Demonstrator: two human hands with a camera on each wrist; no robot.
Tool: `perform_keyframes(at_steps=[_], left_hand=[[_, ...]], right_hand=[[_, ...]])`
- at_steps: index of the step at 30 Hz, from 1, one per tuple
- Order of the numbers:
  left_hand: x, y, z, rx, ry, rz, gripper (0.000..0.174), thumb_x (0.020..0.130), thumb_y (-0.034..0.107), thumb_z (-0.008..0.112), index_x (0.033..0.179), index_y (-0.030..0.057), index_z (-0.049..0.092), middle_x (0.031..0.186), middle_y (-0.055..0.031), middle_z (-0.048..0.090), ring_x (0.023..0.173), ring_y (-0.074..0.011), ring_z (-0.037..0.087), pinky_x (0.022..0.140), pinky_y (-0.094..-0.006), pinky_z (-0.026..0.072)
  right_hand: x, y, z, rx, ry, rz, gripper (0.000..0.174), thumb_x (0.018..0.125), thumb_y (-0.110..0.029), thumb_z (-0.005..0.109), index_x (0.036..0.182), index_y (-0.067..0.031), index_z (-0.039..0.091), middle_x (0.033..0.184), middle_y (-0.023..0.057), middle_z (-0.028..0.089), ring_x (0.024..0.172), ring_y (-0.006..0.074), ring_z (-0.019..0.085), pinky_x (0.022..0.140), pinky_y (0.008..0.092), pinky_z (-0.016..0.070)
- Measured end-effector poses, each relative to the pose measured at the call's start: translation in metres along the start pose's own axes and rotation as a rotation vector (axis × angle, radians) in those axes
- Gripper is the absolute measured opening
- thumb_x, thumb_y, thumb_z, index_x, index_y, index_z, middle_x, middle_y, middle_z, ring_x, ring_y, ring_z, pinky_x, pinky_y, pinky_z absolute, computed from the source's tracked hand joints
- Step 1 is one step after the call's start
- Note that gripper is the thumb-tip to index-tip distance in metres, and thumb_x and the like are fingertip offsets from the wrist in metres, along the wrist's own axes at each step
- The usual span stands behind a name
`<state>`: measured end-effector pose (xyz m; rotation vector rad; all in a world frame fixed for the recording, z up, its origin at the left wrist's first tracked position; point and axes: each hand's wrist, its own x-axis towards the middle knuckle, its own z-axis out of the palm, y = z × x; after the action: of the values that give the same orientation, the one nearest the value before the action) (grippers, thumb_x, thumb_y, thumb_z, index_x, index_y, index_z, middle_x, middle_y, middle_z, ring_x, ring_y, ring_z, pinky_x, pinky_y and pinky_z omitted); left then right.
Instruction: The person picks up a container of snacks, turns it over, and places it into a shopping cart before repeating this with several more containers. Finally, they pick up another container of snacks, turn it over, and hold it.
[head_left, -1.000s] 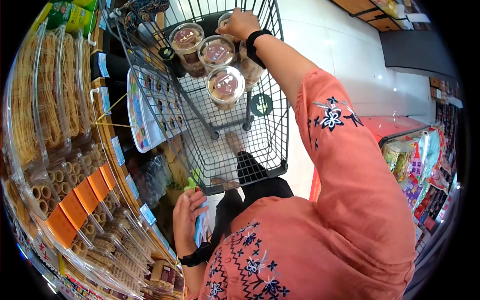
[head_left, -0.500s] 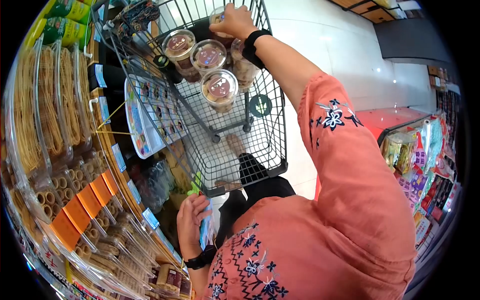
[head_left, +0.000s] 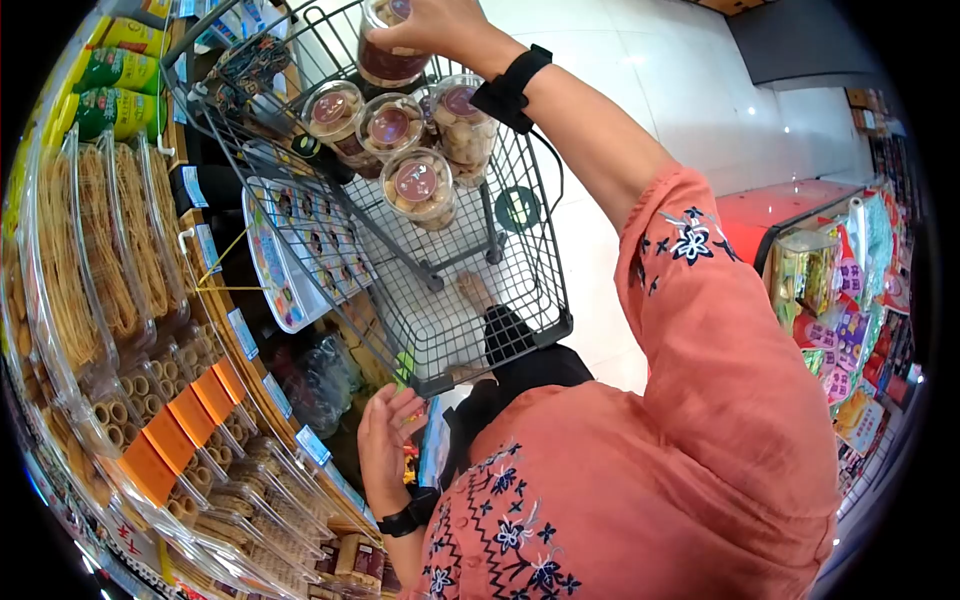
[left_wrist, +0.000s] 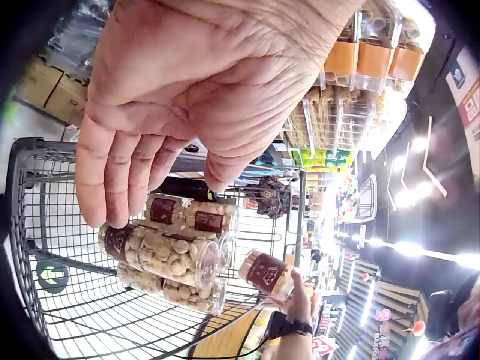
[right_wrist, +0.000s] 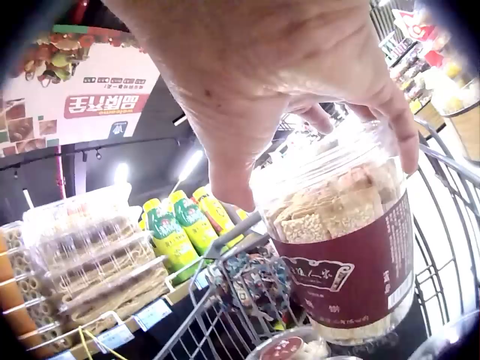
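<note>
My right hand (head_left: 440, 28) grips a clear plastic jar of biscuits (right_wrist: 341, 259) by its top, fingers and thumb around the lid. A dark red label wraps the jar, which is raised above the far part of a grey wire shopping cart (head_left: 568, 325). Below it, several similar jars (head_left: 418, 182) with round red lid labels stand grouped in the cart. My left hand (head_left: 382, 445) hangs by the cart's near left corner. Its fingers are relaxed, and the left wrist view shows its palm (left_wrist: 195, 82) holding nothing.
Clear packs of noodles (head_left: 90, 240) and rolled wafers line the shelf on my left, with orange cards (head_left: 180, 435) in front. A white patterned board (head_left: 285, 260) hangs beside the cart. Bagged snacks (head_left: 840, 290) fill a red stand on my right.
My right hand has lifted the jar up from among the others in the cart and moved it left. The view has shifted slightly; my left hand stays low and relaxed.
</note>
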<state>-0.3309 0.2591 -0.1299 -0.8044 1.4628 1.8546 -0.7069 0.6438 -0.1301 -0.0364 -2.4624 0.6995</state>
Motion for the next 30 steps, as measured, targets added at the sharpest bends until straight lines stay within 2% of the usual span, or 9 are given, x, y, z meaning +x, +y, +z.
perform_keyframes(at_steps=[4, 7, 9, 13, 14, 15, 19, 24, 30], left_hand=[[0.008, 0.011, 0.004, 0.013, -0.010, 0.036, 0.059, 0.109, 0.042, 0.050, 0.140, -0.0079, 0.048, 0.123, -0.0210, 0.065, 0.111, -0.0288, 0.068, 0.089, -0.0401, 0.0596], [0.024, 0.026, 0.010, -0.011, -0.047, 0.104, 0.058, 0.110, 0.045, 0.047, 0.139, -0.0051, 0.050, 0.124, -0.0199, 0.065, 0.111, -0.0286, 0.068, 0.089, -0.0407, 0.0602], [0.039, 0.041, 0.020, -0.096, -0.067, 0.159, 0.056, 0.111, 0.047, 0.043, 0.136, -0.0018, 0.054, 0.122, -0.0171, 0.067, 0.111, -0.0264, 0.069, 0.088, -0.0407, 0.0612], [0.058, 0.078, 0.056, -0.252, -0.108, 0.258, 0.080, 0.105, 0.063, 0.043, 0.148, -0.0037, 0.042, 0.144, -0.0260, 0.054, 0.131, -0.0386, 0.057, 0.101, -0.0495, 0.0562], [0.062, 0.081, 0.061, -0.310, -0.143, 0.243, 0.084, 0.103, 0.066, 0.043, 0.150, -0.0039, 0.039, 0.147, -0.0266, 0.051, 0.134, -0.0406, 0.054, 0.104, -0.0527, 0.0539], [0.065, 0.085, 0.065, -0.367, -0.179, 0.229, 0.088, 0.102, 0.069, 0.043, 0.151, -0.0041, 0.036, 0.149, -0.0272, 0.048, 0.137, -0.0426, 0.051, 0.106, -0.0559, 0.0515], [0.072, 0.072, 0.061, -0.591, -0.325, 0.160, 0.099, 0.098, 0.075, 0.043, 0.154, -0.0055, 0.029, 0.153, -0.0282, 0.044, 0.141, -0.0455, 0.045, 0.110, -0.0661, 0.0433], [0.061, 0.033, 0.039, -0.631, -0.210, 0.108, 0.078, 0.099, 0.072, 0.043, 0.161, 0.0257, 0.030, 0.163, -0.0087, 0.038, 0.147, -0.0377, 0.040, 0.112, -0.0704, 0.0376], [0.042, -0.007, 0.026, -0.647, -0.155, 0.058, 0.071, 0.104, 0.063, 0.042, 0.160, 0.0215, 0.033, 0.162, -0.0091, 0.041, 0.148, -0.0339, 0.041, 0.116, -0.0610, 0.0369]], right_hand=[[-0.002, -0.024, -0.038, 0.102, 0.081, -0.069, 0.066, 0.072, -0.045, 0.079, 0.103, 0.0110, 0.062, 0.085, 0.0370, 0.066, 0.082, 0.0532, 0.067, 0.075, 0.0535, 0.0573], [-0.003, -0.050, -0.078, 0.286, -0.079, -0.028, 0.069, 0.069, -0.045, 0.081, 0.106, 0.0108, 0.062, 0.088, 0.0364, 0.067, 0.084, 0.0516, 0.067, 0.078, 0.0497, 0.0574], [-0.010, -0.059, -0.091, 0.421, -0.195, -0.051, 0.077, 0.070, -0.050, 0.081, 0.113, 0.0110, 0.063, 0.097, 0.0329, 0.070, 0.087, 0.0449, 0.070, 0.080, 0.0452, 0.0582], [-0.042, -0.080, -0.093, 0.502, -0.309, -0.137, 0.092, 0.065, -0.059, 0.079, 0.120, 0.0121, 0.062, 0.104, 0.0364, 0.067, 0.082, 0.0438, 0.071, 0.076, 0.0447, 0.0605], [-0.057, -0.089, -0.110, 0.515, -0.405, -0.105, 0.085, 0.069, -0.045, 0.087, 0.127, 0.0094, 0.056, 0.113, 0.0263, 0.064, 0.107, 0.0369, 0.066, 0.093, 0.0402, 0.0562], [-0.070, -0.099, -0.116, 0.517, -0.434, -0.098, 0.087, 0.070, -0.043, 0.087, 0.131, 0.0086, 0.052, 0.116, 0.0245, 0.061, 0.107, 0.0328, 0.064, 0.093, 0.0393, 0.0548], [-0.129, -0.122, -0.111, 0.568, -0.435, -0.185, 0.092, 0.066, -0.034, 0.088, 0.138, 0.0048, 0.046, 0.113, 0.0215, 0.055, 0.105, 0.0360, 0.057, 0.094, 0.0431, 0.0501], [-0.183, -0.142, -0.116, 0.695, -0.621, -0.105, 0.095, 0.064, -0.030, 0.089, 0.141, 0.0027, 0.045, 0.118, 0.0230, 0.053, 0.108, 0.0388, 0.056, 0.094, 0.0430, 0.0491], [-0.223, -0.165, -0.127, 0.669, -0.743, -0.125, 0.098, 0.067, -0.035, 0.088, 0.145, 0.0024, 0.043, 0.124, 0.0280, 0.051, 0.112, 0.0438, 0.056, 0.097, 0.0446, 0.0501]])
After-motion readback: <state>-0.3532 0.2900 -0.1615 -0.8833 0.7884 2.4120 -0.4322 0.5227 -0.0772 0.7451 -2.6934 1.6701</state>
